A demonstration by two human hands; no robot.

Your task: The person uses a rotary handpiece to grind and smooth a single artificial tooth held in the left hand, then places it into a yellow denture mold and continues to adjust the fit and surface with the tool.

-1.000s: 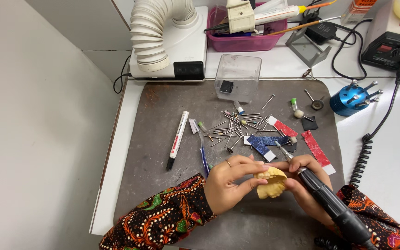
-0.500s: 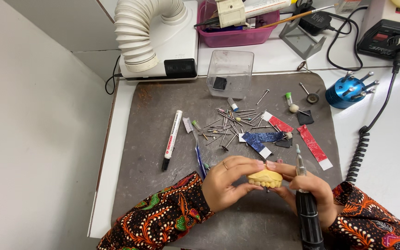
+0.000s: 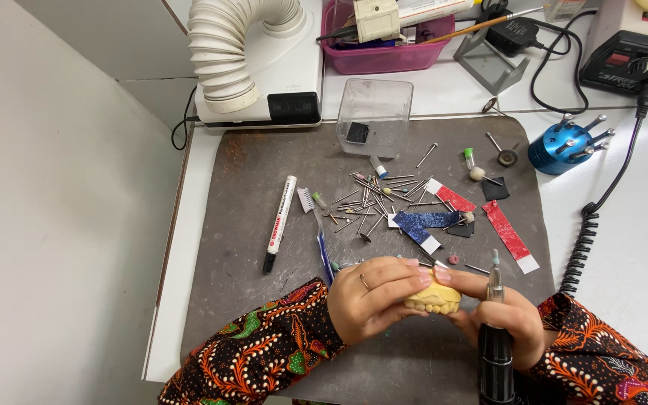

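On the grey mat (image 3: 264,300) near its front edge, both hands met around a pale yellow tooth cast (image 3: 433,299). The left hand (image 3: 373,298) curled over the cast from the left, its fingers laid across the top and the thumb below, so that only the cast's front row of teeth showed beneath the fingertips. The right hand (image 3: 502,321) came in from the right; its forefinger and thumb touched the cast's right end, while the rest of the fingers were closed about a dark handpiece (image 3: 495,349) that stood nearly upright, its small tip pointing away from the person, just right of the cast and clear of it. A ring sat on one finger of the left hand.

Beyond the hands, a scatter of thin metal burs (image 3: 373,196) lay over the middle of the mat, with red strips (image 3: 510,234) and a blue strip (image 3: 423,220) to their right. A marker (image 3: 280,222) and a toothbrush (image 3: 318,229) lay left of the burs. A clear square tub (image 3: 376,114) stood at the mat's far edge. Further right on the tabletop (image 3: 639,247), a blue bur stand (image 3: 562,148) stood beside a coiled black cable (image 3: 586,240). A white ribbed hose (image 3: 223,45) curved down at the far left, next to a pink tray (image 3: 384,56).
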